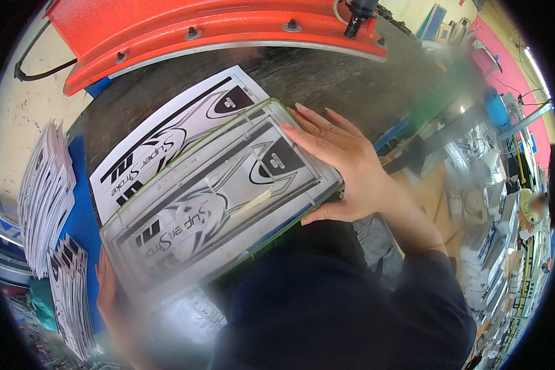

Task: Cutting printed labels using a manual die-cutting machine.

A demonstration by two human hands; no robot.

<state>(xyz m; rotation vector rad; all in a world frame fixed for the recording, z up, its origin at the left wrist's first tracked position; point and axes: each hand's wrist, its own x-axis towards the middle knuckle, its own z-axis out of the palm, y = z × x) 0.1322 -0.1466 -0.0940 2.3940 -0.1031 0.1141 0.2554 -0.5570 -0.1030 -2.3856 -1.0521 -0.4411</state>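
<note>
Both hands hold a clear plastic cutting die frame with a green edge [231, 194] at its two ends. My right hand [342, 162] grips the far right end, its thumb at the near edge and its fingers spread over the top corner. My left hand [106, 286] is at the near left end, partly blurred. Through the clear frame a printed graphic in black and grey shows. A white printed sheet [134, 152] with a similar graphic lies on the dark work surface [296, 74], partly under the frame.
A red metal press beam [240, 27] with bolts spans the far side. Stacks of cut printed sheets [46, 199] stand at the left on a blue surface [81, 185]. Piles of sheets [485, 259] and a person [529, 210] are at the far right.
</note>
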